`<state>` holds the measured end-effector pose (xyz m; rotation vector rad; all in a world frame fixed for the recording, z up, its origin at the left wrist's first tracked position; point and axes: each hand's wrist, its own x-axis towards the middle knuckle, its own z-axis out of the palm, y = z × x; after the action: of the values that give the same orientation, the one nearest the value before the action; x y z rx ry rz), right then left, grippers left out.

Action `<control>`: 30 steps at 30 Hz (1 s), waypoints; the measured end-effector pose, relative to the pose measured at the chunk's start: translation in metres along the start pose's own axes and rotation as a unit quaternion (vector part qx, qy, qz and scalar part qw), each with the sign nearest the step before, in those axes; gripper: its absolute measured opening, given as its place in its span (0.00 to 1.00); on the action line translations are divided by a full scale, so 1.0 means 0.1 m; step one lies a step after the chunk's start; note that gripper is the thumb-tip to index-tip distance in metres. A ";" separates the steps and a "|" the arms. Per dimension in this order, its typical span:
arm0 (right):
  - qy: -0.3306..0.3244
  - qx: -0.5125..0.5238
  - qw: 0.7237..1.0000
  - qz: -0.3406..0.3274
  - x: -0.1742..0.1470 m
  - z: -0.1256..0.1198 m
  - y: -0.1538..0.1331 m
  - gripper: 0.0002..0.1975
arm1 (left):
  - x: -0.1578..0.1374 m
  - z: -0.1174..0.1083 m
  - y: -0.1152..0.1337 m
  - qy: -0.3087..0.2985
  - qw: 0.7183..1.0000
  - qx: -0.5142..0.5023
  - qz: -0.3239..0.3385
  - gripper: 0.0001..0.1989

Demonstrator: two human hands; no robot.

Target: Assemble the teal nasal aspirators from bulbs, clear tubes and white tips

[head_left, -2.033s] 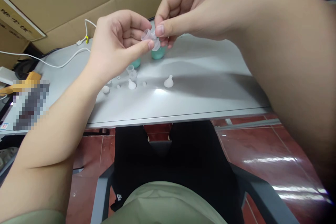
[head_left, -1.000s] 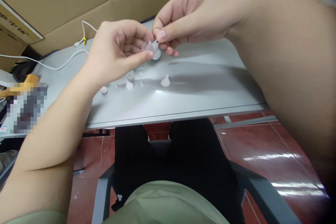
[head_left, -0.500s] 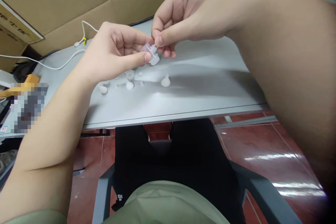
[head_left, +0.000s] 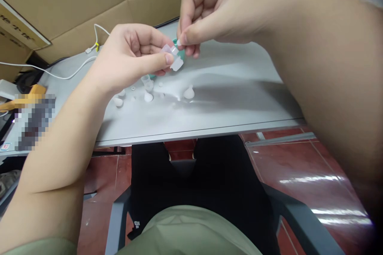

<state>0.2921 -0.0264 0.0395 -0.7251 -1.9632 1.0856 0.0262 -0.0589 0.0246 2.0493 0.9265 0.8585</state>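
My left hand [head_left: 143, 50] pinches a small translucent plastic piece, bottle-like with a squared end [head_left: 176, 62], between thumb and fingers above the table. Just up and to the right of it, my right hand [head_left: 206, 16] has thumb and forefinger closed on a tiny white plastic part [head_left: 178, 42]. The two pieces are apart by a small gap. Behind them lies something teal [head_left: 181, 53], mostly hidden by my hands. Below on the tabletop are a white funnel-shaped piece [head_left: 189, 93], another white cone-like piece [head_left: 148, 96], a clear cup-like piece [head_left: 148, 83] and several tiny white bits.
The grey table [head_left: 233, 103] has its front edge just before my lap. A cardboard wall [head_left: 89, 0] stands at the back. White cables [head_left: 74, 72] run across the left side, near a yellow-orange object [head_left: 37, 91]. Chair armrests [head_left: 299, 219] flank me.
My right hand has drawn away from the translucent piece, up and slightly right, with the tiny white part in its fingers. More of the teal thing shows. My left hand has hardly moved.
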 end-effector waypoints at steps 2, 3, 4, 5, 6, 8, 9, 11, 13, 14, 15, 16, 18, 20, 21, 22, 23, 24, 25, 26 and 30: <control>0.010 0.016 1.000 0.000 -0.01 -0.02 0.00 0.25 | 0.00 0.00 -0.03 0.002 1.000 -0.011 0.007 0.11; 0.004 0.010 1.000 0.001 0.00 -0.04 0.01 0.25 | 0.01 0.01 -0.04 0.009 1.000 0.000 0.007 0.10; -0.009 -0.008 1.000 0.004 0.01 -0.08 0.03 0.25 | 0.01 0.02 -0.05 0.019 0.999 0.025 0.008 0.09; -0.030 -0.036 0.999 0.011 0.04 -0.12 0.06 0.24 | 0.01 0.03 -0.06 0.027 0.998 0.060 0.014 0.08; -0.051 -0.070 0.996 0.015 0.07 -0.17 0.09 0.23 | 0.01 0.04 -0.07 0.033 0.994 0.097 0.025 0.08; -0.098 -0.137 0.985 0.027 0.15 -0.28 0.19 0.18 | 0.01 0.06 -0.07 0.034 0.985 0.161 0.052 0.10; -0.122 -0.167 0.977 0.043 0.19 -0.34 0.24 0.17 | 0.01 0.07 -0.06 0.028 0.981 0.184 0.061 0.11; -0.165 -0.218 0.960 0.069 0.28 -0.41 0.34 0.17 | 0.00 0.09 -0.04 0.015 0.975 0.212 0.062 0.12; -0.209 -0.243 0.945 0.073 0.35 -0.44 0.41 0.19 | -0.01 0.11 0.01 0.006 0.971 0.234 0.051 0.12; -0.222 -0.250 0.940 0.072 0.37 -0.43 0.43 0.19 | -0.01 0.12 0.03 -0.001 0.968 0.247 0.047 0.13; -0.229 -0.253 0.937 0.070 0.38 -0.42 0.44 0.18 | -0.01 0.14 0.05 -0.008 0.964 0.262 0.048 0.13; -0.231 -0.253 0.937 0.067 0.39 -0.40 0.45 0.17 | 0.00 0.15 0.07 -0.016 0.959 0.279 0.055 0.13; -0.230 -0.245 0.940 0.060 0.39 -0.37 0.47 0.17 | 0.02 0.18 0.08 -0.033 0.947 0.312 0.070 0.12; -0.234 -0.228 0.944 0.046 0.39 -0.35 0.50 0.20 | 0.04 0.20 0.08 -0.050 0.937 0.341 0.063 0.13; -0.238 -0.218 0.946 0.038 0.39 -0.36 0.53 0.21 | 0.05 0.21 0.08 -0.059 0.932 0.354 0.053 0.13; -0.244 -0.208 0.947 0.031 0.40 -0.37 0.56 0.22 | 0.05 0.21 0.09 -0.067 0.928 0.363 0.042 0.15; -0.248 -0.198 0.948 0.021 0.40 -0.38 0.59 0.23 | 0.06 0.22 0.09 -0.073 0.926 0.370 0.030 0.16; -0.256 -0.186 0.949 0.007 0.41 -0.40 0.62 0.24 | 0.06 0.22 0.10 -0.076 0.924 0.374 0.023 0.17; -0.264 -0.176 0.948 -0.008 0.41 -0.42 0.65 0.24 | 0.06 0.23 0.11 -0.077 0.923 0.377 0.017 0.18; -0.268 -0.171 0.948 -0.021 0.41 -0.43 0.67 0.24 | 0.06 0.23 0.12 -0.077 0.922 0.378 0.011 0.18; -0.249 -0.194 0.948 0.032 0.42 -0.42 0.67 0.23 | 0.05 0.25 0.14 -0.066 0.924 0.376 -0.006 0.18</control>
<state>0.3117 0.0563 0.0100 -0.7735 -2.6533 0.9959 0.0531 -0.0701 0.0239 2.6924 1.3284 0.3585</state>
